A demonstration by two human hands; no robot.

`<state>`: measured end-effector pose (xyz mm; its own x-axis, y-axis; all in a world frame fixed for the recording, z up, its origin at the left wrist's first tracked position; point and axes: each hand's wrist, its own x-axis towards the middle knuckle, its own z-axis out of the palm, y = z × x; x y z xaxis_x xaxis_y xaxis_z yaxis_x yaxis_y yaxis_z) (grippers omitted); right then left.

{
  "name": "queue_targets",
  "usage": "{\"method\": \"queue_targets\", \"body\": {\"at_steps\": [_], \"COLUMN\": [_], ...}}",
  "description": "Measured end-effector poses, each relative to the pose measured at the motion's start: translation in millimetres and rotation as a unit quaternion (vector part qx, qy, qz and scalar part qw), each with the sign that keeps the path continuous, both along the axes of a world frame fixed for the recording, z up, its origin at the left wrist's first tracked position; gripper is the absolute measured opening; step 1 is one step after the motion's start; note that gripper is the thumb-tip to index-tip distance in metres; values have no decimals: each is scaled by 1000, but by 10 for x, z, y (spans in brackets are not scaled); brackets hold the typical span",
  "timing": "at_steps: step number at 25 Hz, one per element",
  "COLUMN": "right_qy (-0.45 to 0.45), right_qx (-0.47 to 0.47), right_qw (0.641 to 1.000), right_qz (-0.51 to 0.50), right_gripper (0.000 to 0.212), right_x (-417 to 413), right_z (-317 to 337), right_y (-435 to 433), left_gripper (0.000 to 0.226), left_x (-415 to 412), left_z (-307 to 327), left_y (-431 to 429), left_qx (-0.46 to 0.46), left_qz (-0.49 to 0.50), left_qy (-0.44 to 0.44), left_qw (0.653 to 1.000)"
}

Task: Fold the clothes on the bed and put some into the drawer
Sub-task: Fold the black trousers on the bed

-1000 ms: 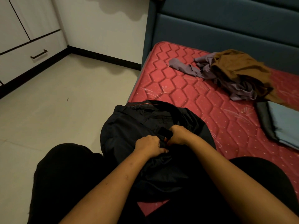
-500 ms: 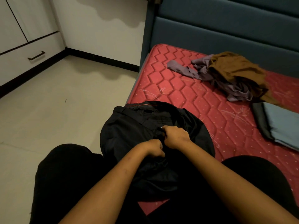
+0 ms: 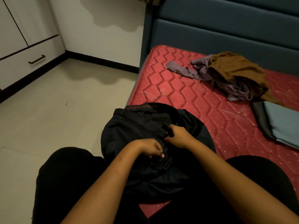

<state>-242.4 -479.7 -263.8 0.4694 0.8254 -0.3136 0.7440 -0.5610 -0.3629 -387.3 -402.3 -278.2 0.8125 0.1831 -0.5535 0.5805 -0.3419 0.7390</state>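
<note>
A black garment [image 3: 139, 126] lies bunched at the corner of the red mattress [image 3: 181, 94], spilling toward my lap. My right hand [image 3: 178, 137] pinches a small dark flap of it near its middle. My left hand [image 3: 150, 147] sits just below and to the left, fingers curled into the black cloth. An unfolded heap of brown clothing [image 3: 234, 70] and purple-grey clothing [image 3: 194, 71] lies farther back on the bed. A folded grey-blue piece [image 3: 284, 125] rests on a dark one at the right edge. The white drawer [image 3: 24, 68] with a dark handle is at the far left.
A teal padded headboard [image 3: 226, 29] rises behind the bed. Pale tiled floor [image 3: 56, 110] stretches left to the white cabinets and black skirting. My legs in black trousers [image 3: 68, 183] fill the lower part of the view.
My left hand has slid down and toward me along the black cloth, apart from my right hand. My right hand stays pinching the flap. The view has tilted slightly.
</note>
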Motion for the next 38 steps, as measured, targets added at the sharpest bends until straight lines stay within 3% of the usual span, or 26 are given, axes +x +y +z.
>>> {"method": "queue_targets", "body": {"at_steps": [2, 4, 7, 10, 15, 17, 19, 22, 24, 26, 29, 32, 38], "right_qy": [102, 137, 75, 54, 56, 40, 19, -88, -79, -52, -70, -65, -80], "right_qx": [45, 71, 55, 51, 95, 96, 78, 116, 153, 167, 151, 189, 246], "right_qw": [994, 988, 990, 974, 975, 980, 984, 959, 940, 945, 964, 964, 955], "right_qz": [-10, -1, 102, 214, 193, 168, 156, 243, 296, 278, 208, 177, 147], "right_gripper": [35, 27, 28, 34, 34, 27, 21, 22, 35, 42, 25, 10, 19], "right_x": [128, 230, 259, 206, 275, 303, 262, 109, -9, -88, -93, -61, -27], "right_z": [-6, 21, 53, 58, -5, -17, 24, 143, 197, 200, 107, 78, -17], "right_y": [-140, -243, -274, -286, -225, -169, -146, -176, -199, -204, -185, -123, -93], "left_gripper": [12, 26, 38, 46, 45, 27, 10, 14, 11, 10, 2, 9, 8], "left_x": [-11, 0, 138, 349, 476, 448, 389, 305, 232, 176, 131, 80, 63], "left_z": [10, 12, -17, -103, -344, -341, -270, -141, -34, 48, 90, 91, 135], "left_y": [115, 168, 208, 194, 307, 415, 490, 600, 636, 629, 606, 635, 610], "left_qx": [196, 302, 377, 429, 445, 418, 330, 158, 45, -28, -44, -25, 91], "left_qz": [22, 64, 42, -39, -76, -34, 30, 129, 169, 162, 147, 145, 117], "left_qy": [-20, -54, -106, -94, -50, -82, -140, -215, -235, -228, -211, -202, -175], "left_qw": [980, 950, 919, 898, 891, 904, 933, 955, 956, 960, 965, 968, 973]}}
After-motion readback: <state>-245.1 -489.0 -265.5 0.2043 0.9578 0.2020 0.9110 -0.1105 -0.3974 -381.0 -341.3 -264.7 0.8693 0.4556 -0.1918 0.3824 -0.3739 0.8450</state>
